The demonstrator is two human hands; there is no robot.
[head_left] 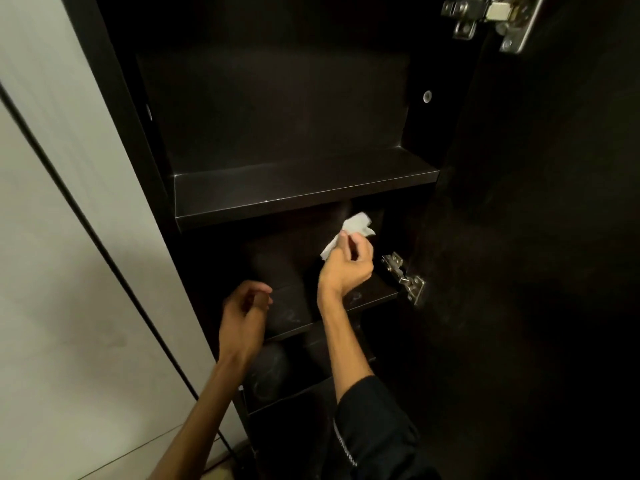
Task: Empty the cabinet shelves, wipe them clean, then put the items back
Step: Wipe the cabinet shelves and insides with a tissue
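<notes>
A tall dark cabinet stands in front of me with its door swung open to the right. Its upper shelf (294, 188) is bare and shows dusty streaks. My right hand (348, 263) reaches into the compartment below that shelf and pinches a crumpled white tissue (353, 230). My left hand (246, 313) hovers at the front edge of the middle shelf (367, 296), fingers loosely curled, holding nothing. A lower shelf (287, 393) lies beneath, dark and smudged.
The open cabinet door (540, 237) fills the right side, with metal hinges at the top (491, 19) and by my right hand (403, 277). A pale wall (69, 271) with a black cable (114, 271) running down it is on the left.
</notes>
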